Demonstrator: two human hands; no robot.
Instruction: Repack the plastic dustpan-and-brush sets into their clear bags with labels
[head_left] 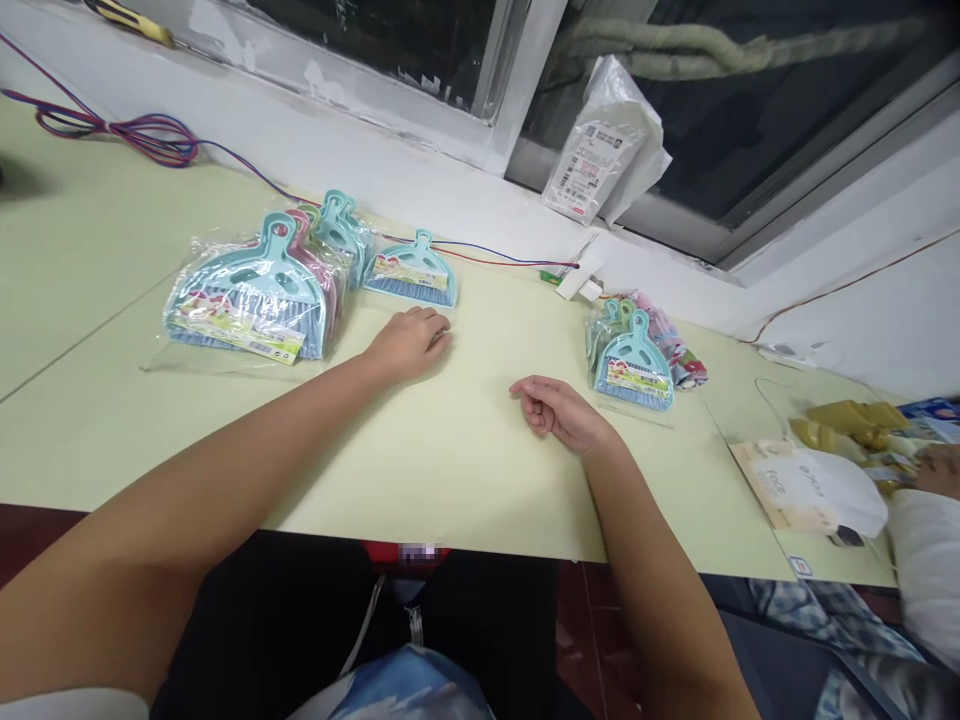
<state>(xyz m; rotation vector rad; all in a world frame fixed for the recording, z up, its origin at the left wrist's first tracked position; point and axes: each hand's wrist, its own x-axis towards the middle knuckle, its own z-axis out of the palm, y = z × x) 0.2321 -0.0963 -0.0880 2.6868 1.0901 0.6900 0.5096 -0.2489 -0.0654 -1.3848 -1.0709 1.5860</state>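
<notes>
My left hand [411, 345] rests palm down on the pale yellow table, fingers loosely bent and thumb apart, with nothing seen in it. Just beyond it lies a bagged light-blue dustpan and brush set [412, 272]. To its left, a larger bagged dustpan and brush set [255, 295] leans in front of pink, green and blue ones. My right hand [556, 412] lies on its side on the table, its fingers curled in and the index finger a little forward, holding nothing visible. Right of it sits a small group of bagged sets with a light-blue dustpan [637, 365] in front.
A cable coil [154, 138] lies at the back left, its wire running along the wall. A plastic bag with a label [596, 160] leans at the window. At right are a face-product pack [814, 490], yellow items [855, 425] and another person's white sleeve [930, 560].
</notes>
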